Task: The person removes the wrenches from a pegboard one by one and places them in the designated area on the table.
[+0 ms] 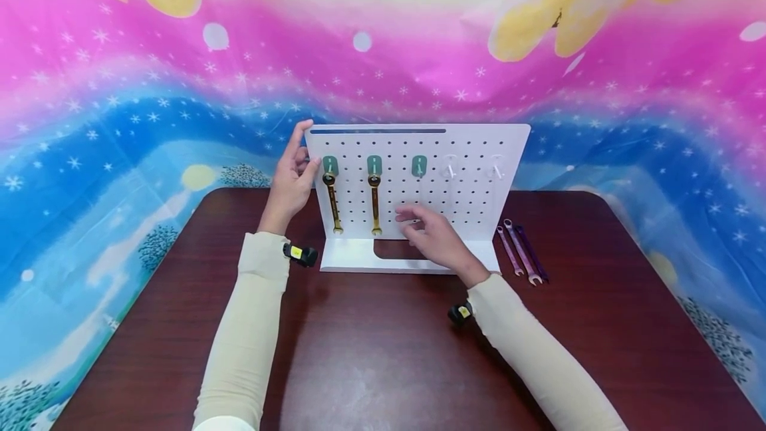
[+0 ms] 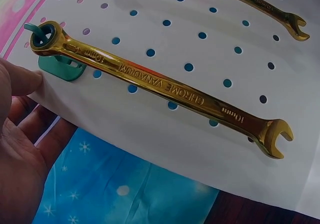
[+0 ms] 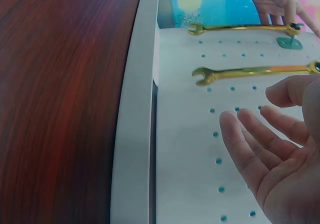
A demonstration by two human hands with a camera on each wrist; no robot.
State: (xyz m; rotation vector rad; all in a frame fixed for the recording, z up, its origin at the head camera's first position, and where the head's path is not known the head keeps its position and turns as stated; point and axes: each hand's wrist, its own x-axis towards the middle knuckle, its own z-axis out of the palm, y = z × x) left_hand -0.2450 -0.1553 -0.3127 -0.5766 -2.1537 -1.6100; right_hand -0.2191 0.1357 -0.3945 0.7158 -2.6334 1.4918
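A white pegboard (image 1: 395, 191) stands on the table. My left hand (image 1: 292, 181) holds its upper left edge, thumb on the front face and fingers at the side and behind. Beside that thumb, a gold combination wrench (image 2: 150, 84) marked 10mm hangs by its ring end from a green hook (image 2: 62, 68). A second gold wrench (image 1: 375, 205) hangs from the neighbouring green hook (image 1: 374, 165). My right hand (image 1: 435, 238) is in front of the board's lower middle, right of the second wrench, with fingers loosely bent and nothing in them.
A third green hook (image 1: 419, 165) and two clear hooks (image 1: 450, 166) continue the row rightward, without wrenches. Several pink and purple wrenches (image 1: 522, 251) lie on the dark wooden table (image 1: 371, 351) right of the board. A patterned cloth (image 1: 419, 78) hangs behind.
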